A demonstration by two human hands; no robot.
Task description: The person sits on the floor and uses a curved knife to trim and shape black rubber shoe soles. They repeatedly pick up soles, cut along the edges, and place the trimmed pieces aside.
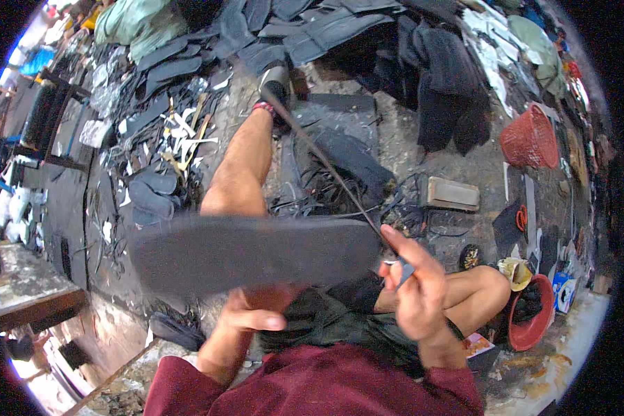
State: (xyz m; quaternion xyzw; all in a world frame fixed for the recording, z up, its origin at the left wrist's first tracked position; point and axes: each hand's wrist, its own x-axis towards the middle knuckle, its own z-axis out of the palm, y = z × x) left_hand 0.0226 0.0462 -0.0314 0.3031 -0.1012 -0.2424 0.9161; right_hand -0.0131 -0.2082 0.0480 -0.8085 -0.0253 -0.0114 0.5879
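Observation:
A long, dark shoe sole [256, 251] lies level across the view above my lap, slightly blurred. My left hand [256, 315] grips it from below; the thumb shows at its near edge and the other fingers are mostly hidden. At the sole's right end, my right hand [419, 277] is closed on a small blue-grey blade [405, 272]. A thin dark strip [319, 152] runs from beside the right fingers up and left toward my shoe [275, 80]. Whether the strip is still joined to the sole, I cannot tell.
Dark soles [340, 31] are heaped at the far side. Pale and dark scraps [187, 135] litter the floor at left. At right are a grey-beige block [453, 193], a red basket [529, 136], orange-handled scissors [521, 218] and a red bucket [549, 312]. A wooden ledge [38, 310] stands at left.

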